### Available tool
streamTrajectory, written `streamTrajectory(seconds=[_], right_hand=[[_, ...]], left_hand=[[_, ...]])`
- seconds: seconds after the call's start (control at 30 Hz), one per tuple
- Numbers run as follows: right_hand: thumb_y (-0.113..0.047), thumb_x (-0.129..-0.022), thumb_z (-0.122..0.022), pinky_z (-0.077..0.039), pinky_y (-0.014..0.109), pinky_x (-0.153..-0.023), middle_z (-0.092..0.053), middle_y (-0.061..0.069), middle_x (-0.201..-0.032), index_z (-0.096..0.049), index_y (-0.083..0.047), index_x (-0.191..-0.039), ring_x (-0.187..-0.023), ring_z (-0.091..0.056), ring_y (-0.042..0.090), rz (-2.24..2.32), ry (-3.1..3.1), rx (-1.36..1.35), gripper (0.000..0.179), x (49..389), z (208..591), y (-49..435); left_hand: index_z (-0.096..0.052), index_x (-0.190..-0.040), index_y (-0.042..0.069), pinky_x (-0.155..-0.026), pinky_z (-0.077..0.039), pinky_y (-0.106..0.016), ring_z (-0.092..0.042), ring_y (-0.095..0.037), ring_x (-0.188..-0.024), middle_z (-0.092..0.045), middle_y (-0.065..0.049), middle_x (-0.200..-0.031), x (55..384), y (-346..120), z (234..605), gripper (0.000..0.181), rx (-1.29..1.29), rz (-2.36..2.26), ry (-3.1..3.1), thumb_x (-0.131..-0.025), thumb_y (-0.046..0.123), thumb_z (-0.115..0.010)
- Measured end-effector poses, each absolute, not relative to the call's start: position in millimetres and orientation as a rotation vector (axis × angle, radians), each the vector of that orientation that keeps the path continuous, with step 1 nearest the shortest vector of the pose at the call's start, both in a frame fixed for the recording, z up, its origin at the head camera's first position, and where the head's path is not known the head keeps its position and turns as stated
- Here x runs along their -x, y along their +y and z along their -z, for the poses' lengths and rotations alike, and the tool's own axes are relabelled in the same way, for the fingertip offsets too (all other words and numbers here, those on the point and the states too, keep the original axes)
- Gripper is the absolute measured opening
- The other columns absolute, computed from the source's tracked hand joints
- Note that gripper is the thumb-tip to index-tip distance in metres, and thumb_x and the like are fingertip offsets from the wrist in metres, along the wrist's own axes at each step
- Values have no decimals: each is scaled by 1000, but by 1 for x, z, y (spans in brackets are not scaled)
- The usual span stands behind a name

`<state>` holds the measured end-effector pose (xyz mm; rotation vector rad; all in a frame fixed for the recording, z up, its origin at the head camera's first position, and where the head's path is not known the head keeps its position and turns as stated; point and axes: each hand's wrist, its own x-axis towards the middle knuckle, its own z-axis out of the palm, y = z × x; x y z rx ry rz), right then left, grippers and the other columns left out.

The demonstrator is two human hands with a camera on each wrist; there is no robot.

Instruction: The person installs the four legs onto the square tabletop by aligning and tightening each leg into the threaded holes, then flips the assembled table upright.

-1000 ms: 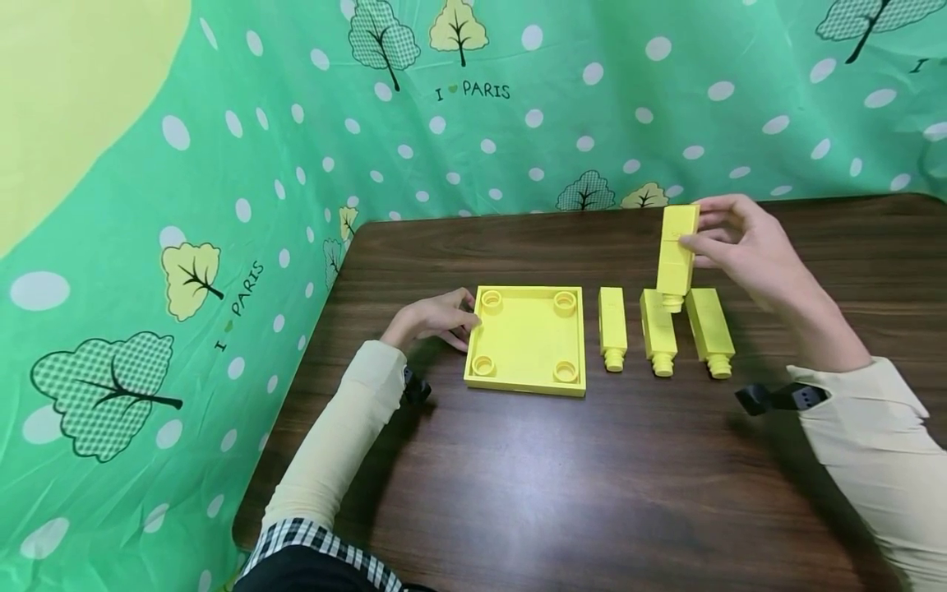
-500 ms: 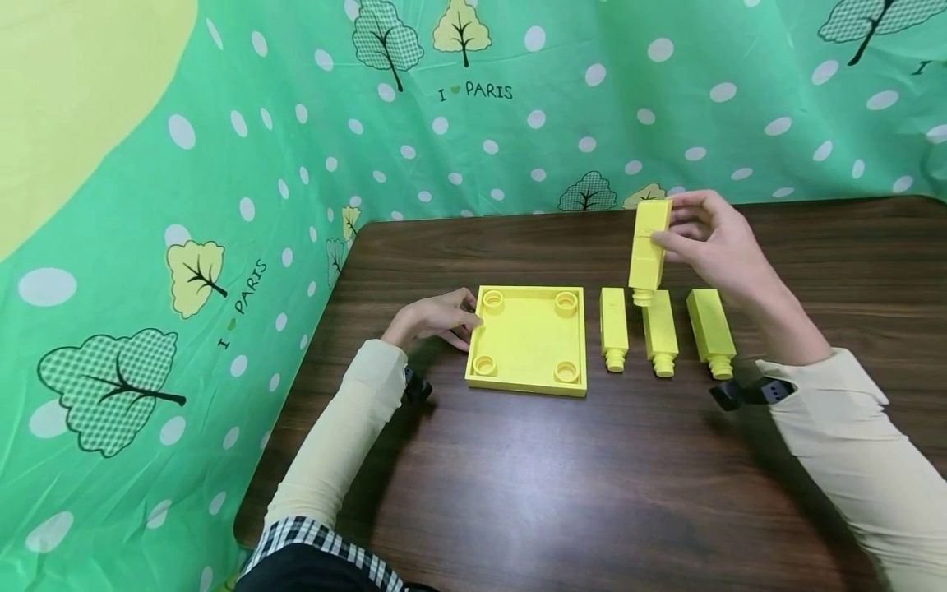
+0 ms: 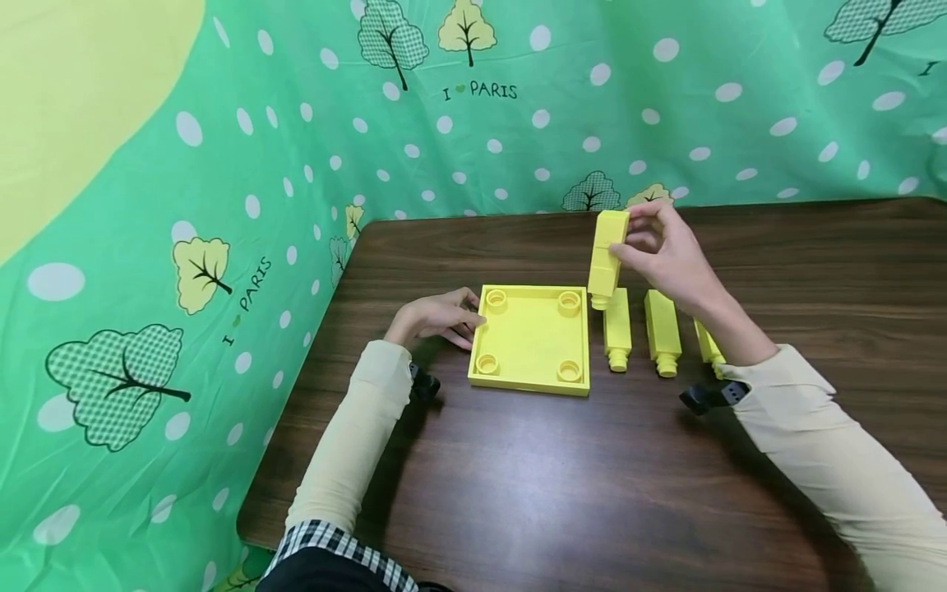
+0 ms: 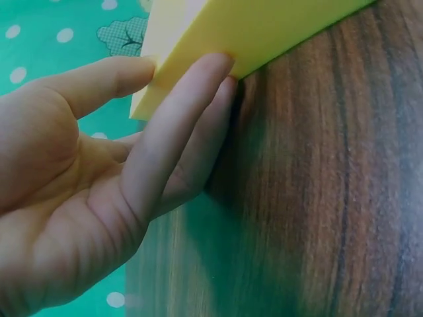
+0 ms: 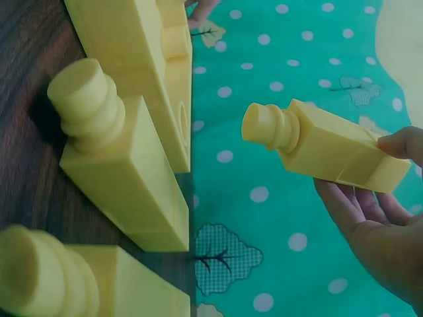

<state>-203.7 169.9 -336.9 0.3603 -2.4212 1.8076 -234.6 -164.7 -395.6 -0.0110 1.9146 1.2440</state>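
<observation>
My right hand (image 3: 669, 259) pinches a yellow table leg (image 3: 607, 251) between thumb and fingers near its upper end, its round ringed stub pointing down. In the head view the leg overlaps another leg (image 3: 618, 333) and hangs close to the corner of a square yellow tabletop (image 3: 528, 337). That tabletop lies with its raised rim and round corner sockets facing up. At its left side, my left hand (image 3: 440, 316) holds the rim, thumb on the top edge and fingers against the outer wall, as the left wrist view shows. The held leg's stub (image 5: 269, 125) shows in the right wrist view.
Two more yellow legs, one in the middle (image 3: 663, 333) and one at the right (image 3: 708, 345), lie with their stubs toward me. My right wrist partly hides the right one. Dark wooden table (image 3: 518, 477) extends beneath; a green patterned curtain (image 3: 518, 148) hangs behind and at the left.
My right hand has carried the held leg leftward, from above the right-hand legs to near the tabletop's far right corner. The left hand and tabletop have stayed in place.
</observation>
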Motion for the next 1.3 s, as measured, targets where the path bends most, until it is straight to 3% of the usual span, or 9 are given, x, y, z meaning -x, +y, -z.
streamTrajectory(seconds=[0.33, 0.9, 1.3], right_hand=[[-1, -86, -66, -49, 11, -80, -49, -2, -110, -42, -9, -123, -96, -56, 7, -1841, -2363, -457, 44, 207, 342, 151], [-3, -86, -68, -46, 18, -91, -47, 1, -114, -41, -6, -122, -103, -52, 13, -1859, -2361, -566, 46, 217, 352, 116], [-4, -86, -68, -50, 20, -83, -49, 5, -111, -38, -5, -121, -103, -55, 17, -1861, -2412, -613, 46, 223, 360, 91]], left_hand=[[-32, -131, 10, -81, -59, -38, -62, -24, -83, -57, -17, -102, 234, -166, 395, 44, 37, -1241, 1913, -96, 14, -58], [-32, -130, 9, -81, -59, -37, -61, -23, -81, -57, -17, -99, 233, -167, 397, 44, 39, -1281, 1907, -95, 13, -59], [-34, -131, 11, -79, -60, -36, -62, -22, -80, -57, -16, -99, 231, -167, 399, 45, 37, -1302, 1930, -95, 16, -60]])
